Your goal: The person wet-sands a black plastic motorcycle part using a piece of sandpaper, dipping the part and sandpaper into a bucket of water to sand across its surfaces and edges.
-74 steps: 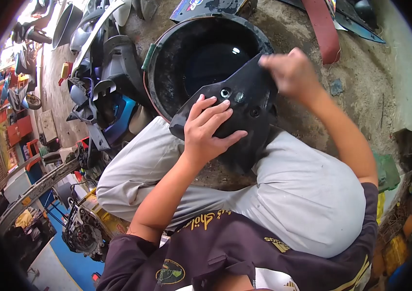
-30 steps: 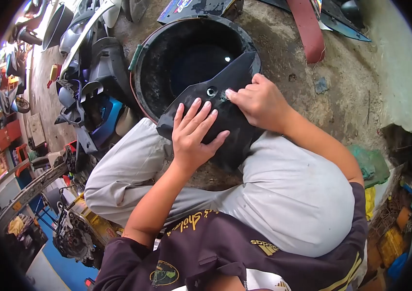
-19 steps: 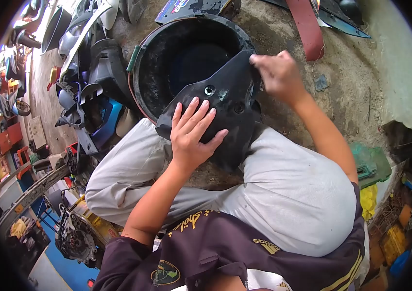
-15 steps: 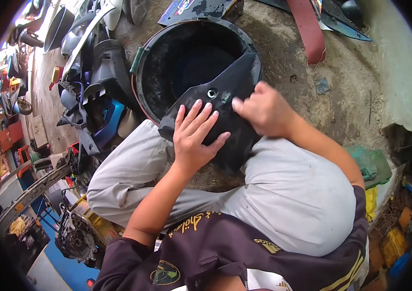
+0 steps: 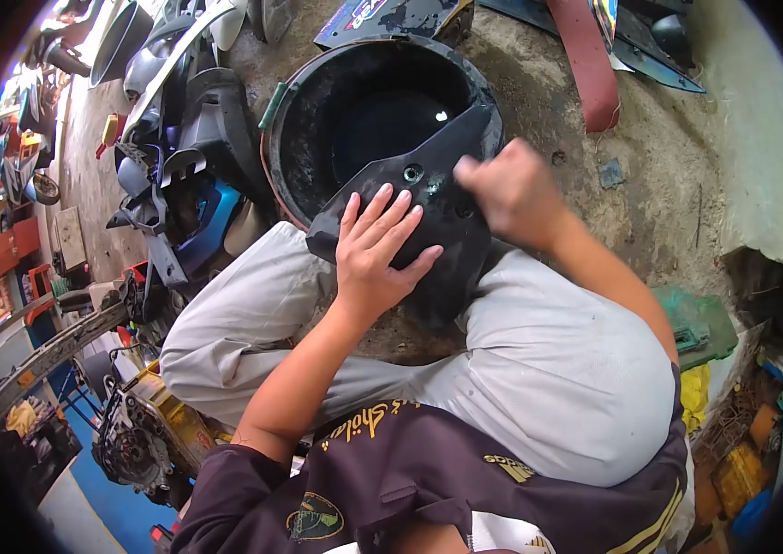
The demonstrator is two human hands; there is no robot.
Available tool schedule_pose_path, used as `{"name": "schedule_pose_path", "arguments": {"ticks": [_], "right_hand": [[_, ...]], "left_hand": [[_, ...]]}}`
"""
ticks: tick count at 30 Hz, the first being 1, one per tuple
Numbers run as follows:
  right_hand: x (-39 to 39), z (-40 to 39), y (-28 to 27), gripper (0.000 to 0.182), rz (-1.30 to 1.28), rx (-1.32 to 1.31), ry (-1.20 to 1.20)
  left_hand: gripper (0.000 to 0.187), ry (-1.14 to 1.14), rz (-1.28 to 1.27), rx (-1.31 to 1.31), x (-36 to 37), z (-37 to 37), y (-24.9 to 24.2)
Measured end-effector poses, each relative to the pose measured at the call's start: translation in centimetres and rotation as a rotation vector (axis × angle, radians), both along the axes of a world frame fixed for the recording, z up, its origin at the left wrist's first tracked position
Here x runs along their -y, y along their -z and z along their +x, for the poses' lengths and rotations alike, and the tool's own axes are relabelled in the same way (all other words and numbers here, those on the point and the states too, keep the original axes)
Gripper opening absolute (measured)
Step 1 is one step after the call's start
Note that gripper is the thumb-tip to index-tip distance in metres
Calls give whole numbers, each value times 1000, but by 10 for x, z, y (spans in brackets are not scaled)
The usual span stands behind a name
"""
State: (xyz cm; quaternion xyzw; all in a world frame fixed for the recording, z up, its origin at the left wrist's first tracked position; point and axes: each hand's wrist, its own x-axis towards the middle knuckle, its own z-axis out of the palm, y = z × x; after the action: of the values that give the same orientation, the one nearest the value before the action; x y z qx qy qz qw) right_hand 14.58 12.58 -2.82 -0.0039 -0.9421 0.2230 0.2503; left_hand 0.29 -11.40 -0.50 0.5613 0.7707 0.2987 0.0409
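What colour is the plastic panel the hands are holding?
Black, glossy and wet-looking; the plastic panel shows best in the head view.

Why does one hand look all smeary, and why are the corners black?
In the head view, the right hand is blurred by motion over the black panel, while the left hand looks sharp. The black corners and bent edges come from the round wide-angle lens. A small glare spot shows in the tub.

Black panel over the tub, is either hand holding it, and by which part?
The left hand lies flat, fingers spread, on the middle of the black panel, pressing rather than gripping. The right hand is on its upper right part, too blurred to tell a grip.
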Motion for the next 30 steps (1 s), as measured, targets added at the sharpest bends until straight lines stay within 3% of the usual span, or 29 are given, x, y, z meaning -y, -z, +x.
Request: {"name": "schedule_pose_path", "arguments": {"ticks": [2, 5, 9, 12, 17, 20, 23, 27, 30], "right_hand": [[22, 7, 2, 29, 22, 51, -147], [-18, 8, 14, 29, -35, -12, 117], [16, 17, 2, 31, -26, 41, -136], [-16, 15, 10, 28, -74, 23, 95], [4, 22, 5, 32, -21, 47, -98], [-21, 19, 11, 33, -36, 42, 103], [17, 23, 8, 29, -29, 77, -79], [-28, 19, 16, 33, 18, 65, 138], [17, 13, 6, 30, -63, 36, -75]], "left_hand": [[54, 4, -3, 0, -1, -1, -1], [54, 6, 4, 3, 0, -2, -1], [54, 5, 4, -1, 0, 0, -1], [54, 4, 1, -3, -1, -2, -1], [54, 8, -10, 4, -2, -3, -3], [54, 5, -14, 2, 0, 0, -2], [53, 2, -18, -4, -5, -1, -4], [51, -29, -29, -1, -9, -3, -7], [52, -95, -53, 22, -26, 1, -19]]}}
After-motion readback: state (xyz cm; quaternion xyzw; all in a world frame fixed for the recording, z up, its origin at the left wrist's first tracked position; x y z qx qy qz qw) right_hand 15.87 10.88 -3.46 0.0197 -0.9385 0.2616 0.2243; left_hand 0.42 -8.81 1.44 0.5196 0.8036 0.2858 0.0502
